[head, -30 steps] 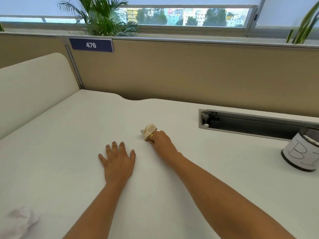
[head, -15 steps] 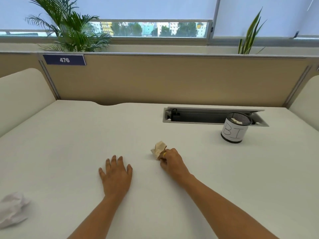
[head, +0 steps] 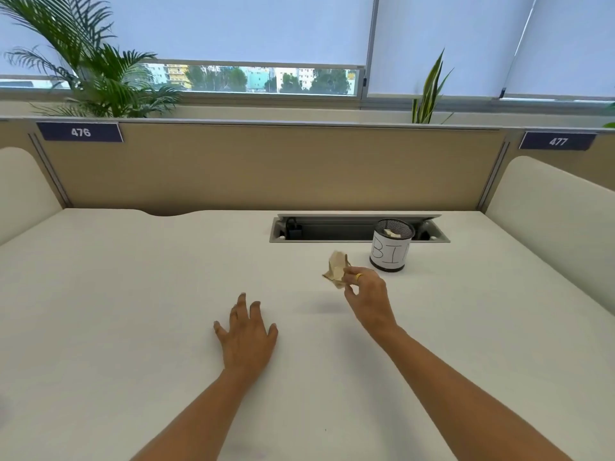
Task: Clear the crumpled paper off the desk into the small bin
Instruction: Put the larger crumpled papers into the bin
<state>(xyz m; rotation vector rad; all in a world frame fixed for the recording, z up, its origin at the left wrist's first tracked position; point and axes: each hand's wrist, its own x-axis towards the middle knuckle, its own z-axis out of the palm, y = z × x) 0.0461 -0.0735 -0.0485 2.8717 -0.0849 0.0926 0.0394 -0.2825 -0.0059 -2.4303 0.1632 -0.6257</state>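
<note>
The right hand [head: 367,296] now pinches the crumpled paper [head: 336,269] lifted clear of the desk [head: 133,294], nearer the bin [head: 390,249]; the left hand [head: 246,337] stays flat, grasping nothing.

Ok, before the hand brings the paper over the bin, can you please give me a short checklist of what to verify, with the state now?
1. Right hand grips the crumpled tan paper ball: ok, pinched in the fingers.
2. Paper lifted off the white desk: ok, shadow lies below it.
3. Small black mesh bin with white "BIN" label upright, mouth open: ok.
4. Room left in bin: ok, one scrap inside near the rim.
5. Paper above bin mouth: not ok, it is left of it.
6. Left hand clear of the path: ok, flat on desk.
</note>
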